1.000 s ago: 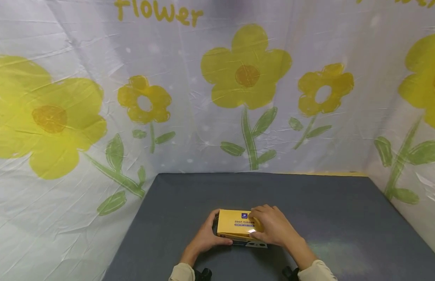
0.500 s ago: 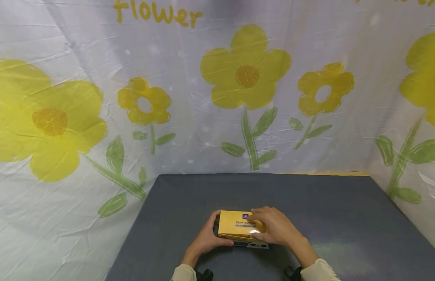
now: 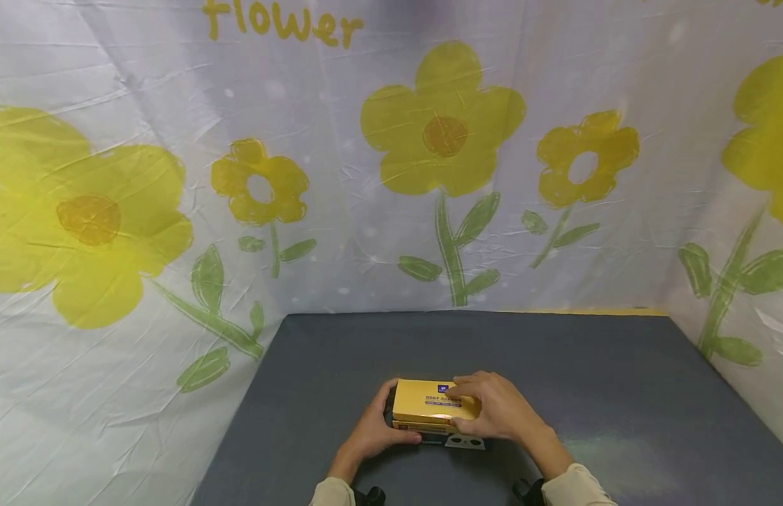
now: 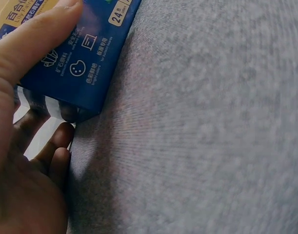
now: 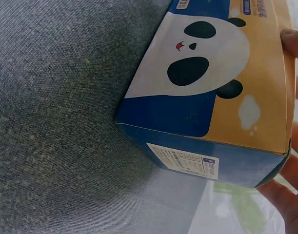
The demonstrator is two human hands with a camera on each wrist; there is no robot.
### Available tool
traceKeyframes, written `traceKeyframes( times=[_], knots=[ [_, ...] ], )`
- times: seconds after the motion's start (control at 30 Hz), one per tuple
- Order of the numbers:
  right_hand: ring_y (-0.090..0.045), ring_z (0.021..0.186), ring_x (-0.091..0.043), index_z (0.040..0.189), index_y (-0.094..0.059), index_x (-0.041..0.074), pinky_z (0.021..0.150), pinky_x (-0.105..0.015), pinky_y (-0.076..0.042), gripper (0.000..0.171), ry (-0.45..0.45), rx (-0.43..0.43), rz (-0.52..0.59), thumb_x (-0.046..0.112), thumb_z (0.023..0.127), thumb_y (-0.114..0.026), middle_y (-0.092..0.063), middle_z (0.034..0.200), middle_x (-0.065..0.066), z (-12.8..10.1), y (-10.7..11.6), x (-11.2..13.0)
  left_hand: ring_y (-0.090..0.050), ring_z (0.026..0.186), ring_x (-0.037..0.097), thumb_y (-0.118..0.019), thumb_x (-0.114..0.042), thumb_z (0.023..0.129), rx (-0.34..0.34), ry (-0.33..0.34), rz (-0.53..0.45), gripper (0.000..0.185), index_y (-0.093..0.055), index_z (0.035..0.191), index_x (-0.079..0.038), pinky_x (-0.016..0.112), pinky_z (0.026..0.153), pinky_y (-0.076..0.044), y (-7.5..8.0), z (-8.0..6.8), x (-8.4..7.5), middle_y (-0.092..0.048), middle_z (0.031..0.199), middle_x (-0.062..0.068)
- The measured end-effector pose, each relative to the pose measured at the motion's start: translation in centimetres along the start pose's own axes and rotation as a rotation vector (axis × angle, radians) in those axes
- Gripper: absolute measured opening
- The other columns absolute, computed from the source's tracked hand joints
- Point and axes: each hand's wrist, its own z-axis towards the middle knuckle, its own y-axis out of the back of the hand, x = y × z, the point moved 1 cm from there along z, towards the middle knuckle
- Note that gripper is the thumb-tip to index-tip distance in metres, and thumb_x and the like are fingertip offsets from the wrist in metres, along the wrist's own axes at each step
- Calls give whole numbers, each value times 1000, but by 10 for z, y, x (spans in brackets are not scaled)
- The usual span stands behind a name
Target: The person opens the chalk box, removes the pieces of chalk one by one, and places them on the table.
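Note:
A yellow and blue carton [image 3: 426,405] with a panda face [image 5: 207,61] lies on the grey table [image 3: 606,379], near the front edge. My left hand [image 3: 380,423] grips its left end: the thumb [image 4: 34,46] lies over the blue side panel [image 4: 85,63] and curled fingers [image 4: 53,146] reach round beneath. My right hand [image 3: 476,405] is curled over the top of the right end, with fingertips [image 5: 295,41] on the yellow face. A small white flap [image 3: 462,441] sticks out under the carton's near side.
A white cloth printed with yellow flowers [image 3: 442,119] walls in the table at the back and on both sides. Grey tabletop stretches behind and to the right of the carton. Dark wrist-camera mounts [image 3: 366,495] show at the bottom edge.
The carton's yellow top has come down a little and lies flatter under my right hand. Both hands have stayed on the carton, almost in place.

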Motion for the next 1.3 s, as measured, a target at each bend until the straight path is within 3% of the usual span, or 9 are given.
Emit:
traceKeyframes(
  times=[0.27, 0.53, 0.67, 0.9, 1.1, 1.3],
  knots=[
    [-71, 104, -22, 117, -78, 27, 80, -36, -56, 35, -91, -16, 189, 42, 86, -78, -75, 122, -2, -1, 3, 1, -51, 131, 27, -96, -29, 68, 23, -29, -12, 110, -32, 158, -21, 56, 109, -37, 0, 0, 1, -54, 146, 0],
    [-69, 112, -23, 122, -76, 26, 87, -45, -56, 39, -92, -46, 218, 48, 89, -75, -72, 129, -1, -6, 2, -2, -53, 128, 25, -96, -28, 68, 29, -28, -31, 109, -34, 157, -23, 53, 107, -39, 0, -1, 0, -55, 143, -2],
    [-67, 115, -24, 124, -75, 26, 92, -54, -53, 43, -55, -138, 211, 46, 87, -79, -70, 131, -1, -12, 1, -3, -55, 124, 22, -96, -26, 68, 30, -38, -37, 109, -34, 157, -22, 51, 106, -40, -1, -1, 0, -57, 140, -2],
    [-63, 116, -20, 126, -69, 31, 90, -54, -52, 51, -82, -311, 237, 35, 79, -88, -68, 132, 3, -30, 7, -8, -56, 119, 20, -96, -24, 67, 27, -41, -41, 109, -35, 157, -22, 48, 103, -42, 1, 0, 0, -58, 137, 1],
    [-62, 116, -23, 123, -70, 26, 92, -60, -51, 52, -126, -380, 269, 26, 75, -91, -68, 130, -2, -47, 8, -18, -55, 122, 22, -97, -23, 67, 25, -35, -64, 109, -35, 157, -23, 49, 105, -41, 2, 1, 1, -57, 138, 0],
    [-61, 115, -30, 120, -72, 16, 92, -64, -49, 48, -181, -389, 272, 24, 76, -90, -69, 129, -11, -65, 3, -24, -55, 121, 21, -97, -24, 67, 26, -28, -61, 108, -36, 156, -22, 50, 104, -42, 0, 0, 4, -58, 137, 0]
  ],
)
